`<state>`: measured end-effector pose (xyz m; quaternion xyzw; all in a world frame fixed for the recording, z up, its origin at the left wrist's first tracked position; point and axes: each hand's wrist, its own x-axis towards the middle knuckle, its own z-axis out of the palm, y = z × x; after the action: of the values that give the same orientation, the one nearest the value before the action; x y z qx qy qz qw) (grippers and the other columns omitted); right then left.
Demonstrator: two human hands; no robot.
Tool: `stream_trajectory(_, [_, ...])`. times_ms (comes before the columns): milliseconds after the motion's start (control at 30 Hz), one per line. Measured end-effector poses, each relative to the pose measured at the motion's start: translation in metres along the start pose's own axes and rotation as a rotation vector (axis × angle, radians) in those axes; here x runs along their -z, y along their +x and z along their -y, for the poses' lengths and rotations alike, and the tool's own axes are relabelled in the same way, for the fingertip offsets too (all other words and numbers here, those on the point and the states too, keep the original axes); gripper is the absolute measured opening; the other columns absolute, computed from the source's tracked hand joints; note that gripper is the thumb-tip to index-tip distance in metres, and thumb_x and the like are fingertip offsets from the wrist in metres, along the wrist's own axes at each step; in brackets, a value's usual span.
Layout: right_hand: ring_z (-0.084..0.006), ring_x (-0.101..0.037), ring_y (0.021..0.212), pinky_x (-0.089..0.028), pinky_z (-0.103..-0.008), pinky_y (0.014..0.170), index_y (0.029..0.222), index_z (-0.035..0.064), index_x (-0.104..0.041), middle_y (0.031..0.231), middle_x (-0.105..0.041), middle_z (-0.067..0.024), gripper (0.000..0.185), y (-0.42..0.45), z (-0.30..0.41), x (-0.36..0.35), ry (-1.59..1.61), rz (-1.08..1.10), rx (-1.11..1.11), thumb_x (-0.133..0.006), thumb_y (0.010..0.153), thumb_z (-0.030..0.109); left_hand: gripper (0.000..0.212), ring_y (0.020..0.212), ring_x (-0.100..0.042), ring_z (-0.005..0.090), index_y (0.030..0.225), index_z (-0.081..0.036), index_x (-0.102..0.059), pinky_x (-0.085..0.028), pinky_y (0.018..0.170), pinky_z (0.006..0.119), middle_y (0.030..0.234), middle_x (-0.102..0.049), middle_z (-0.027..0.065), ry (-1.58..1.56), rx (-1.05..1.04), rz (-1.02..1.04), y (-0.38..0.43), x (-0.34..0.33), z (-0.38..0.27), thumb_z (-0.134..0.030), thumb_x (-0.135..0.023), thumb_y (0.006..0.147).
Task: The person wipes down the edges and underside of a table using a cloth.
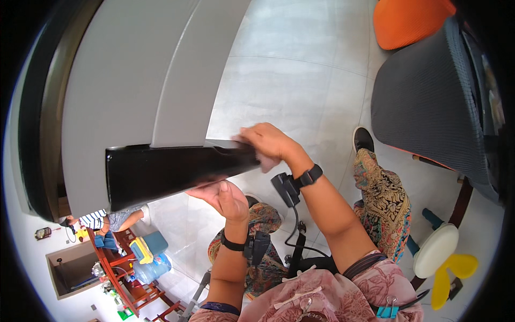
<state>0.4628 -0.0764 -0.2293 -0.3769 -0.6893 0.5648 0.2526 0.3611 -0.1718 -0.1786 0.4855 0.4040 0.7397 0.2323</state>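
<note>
A large grey body with a raised seam fills the upper left, and a glossy black part juts from its lower end. At the tip of that black part, my right hand is blurred and bent over a pinkish cloth. Below the black part's lower edge, my left hand has its palm turned up and its thumb raised. The fingers of my left hand reach along that edge and are partly hidden, so their grip is unclear. Both wrists wear black straps with small black devices.
Dark grey and orange upholstered seats stand at right. A white round-topped object is near yellow blades. At lower left are a wooden rack, a large water bottle, a teal-and-yellow box and another person.
</note>
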Motion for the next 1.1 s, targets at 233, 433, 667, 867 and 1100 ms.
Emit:
stream_trajectory(233, [-0.0281, -0.057, 0.072, -0.043, -0.0348, 0.07, 0.095, 0.002, -0.06, 0.083, -0.062, -0.015, 0.044, 0.004, -0.065, -0.022, -0.008, -0.107, -0.189, -0.031, 0.084, 0.033, 0.073, 0.115, -0.028, 0.0205, 0.132, -0.005, -0.008, -0.018, 0.099, 0.034, 0.129, -0.025, 0.0102, 0.016, -0.006, 0.018, 0.003, 0.002, -0.002, -0.01, -0.048, 0.071])
stream_trajectory(433, [-0.019, -0.054, 0.088, -0.042, -0.0282, 0.078, 0.098, 0.0021, -0.058, 0.089, -0.06, -0.0104, 0.033, -0.023, 0.052, 0.005, 0.457, -0.378, 0.478, -0.035, 0.083, 0.022, 0.073, 0.111, -0.031, 0.0203, 0.131, -0.004, -0.011, -0.019, 0.097, 0.034, 0.124, -0.03, 0.0104, -0.024, 0.029, 0.044, 0.003, 0.003, -0.01, -0.012, -0.051, 0.07])
stream_trajectory(667, [-0.0152, -0.056, 0.077, -0.044, -0.0287, 0.07, 0.086, 0.0044, -0.055, 0.081, -0.06, -0.0053, 0.019, -0.002, -0.043, -0.011, 0.648, -0.285, 0.14, -0.04, 0.078, 0.013, 0.075, 0.112, -0.031, 0.0203, 0.13, -0.004, -0.012, -0.018, 0.098, 0.035, 0.123, -0.03, 0.0103, -0.041, 0.064, 0.094, -0.006, 0.005, -0.015, -0.01, -0.054, 0.068])
stream_trajectory(867, [-0.025, -0.054, 0.063, -0.044, -0.0314, 0.057, 0.085, 0.0077, -0.053, 0.063, -0.054, -0.0087, 0.021, -0.011, -0.112, -0.005, -0.617, 0.174, 0.071, -0.058, 0.065, 0.014, 0.077, 0.11, -0.033, 0.0197, 0.131, -0.005, -0.012, -0.021, 0.096, 0.034, 0.122, -0.032, 0.0097, 0.046, 0.03, 0.061, -0.007, -0.001, -0.014, -0.013, -0.056, 0.068])
stream_trajectory(1100, [-0.0146, -0.054, 0.079, -0.044, -0.0288, 0.069, 0.091, 0.0021, -0.053, 0.087, -0.057, -0.0062, 0.02, -0.022, 0.005, 0.014, 0.902, 0.109, -0.112, -0.04, 0.077, 0.009, 0.076, 0.108, -0.035, 0.0187, 0.13, -0.005, -0.015, -0.024, 0.094, 0.031, 0.12, -0.034, 0.008, 0.07, 0.041, 0.027, -0.006, 0.001, -0.017, -0.015, -0.058, 0.068])
